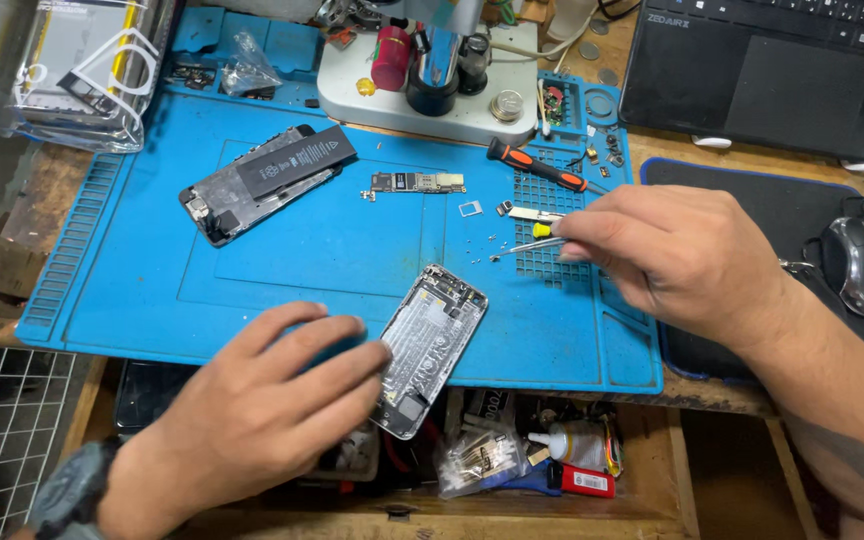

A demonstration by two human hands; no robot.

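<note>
My left hand [262, 400] rests on the front edge of the blue repair mat [132, 270], fingertips touching the side of an opened silver phone housing [432, 345] that overhangs the mat's edge. My right hand [672, 255] hovers over the mat's gridded section and grips metal tweezers [522, 246], tips pointing left near tiny screws. A small logic board [417, 183] lies at the mat's middle. A phone screen assembly with a black battery [267, 180] lies at the upper left. An orange-and-black screwdriver [535, 166] lies beyond the tweezers.
A microscope base [427, 95] stands at the mat's back. A laptop [772, 70], black mouse pad [782, 200] and mouse [860, 265] sit to the right. A clear bag [62, 70] lies at the upper left. An open drawer [512, 460] below holds small bottles and parts.
</note>
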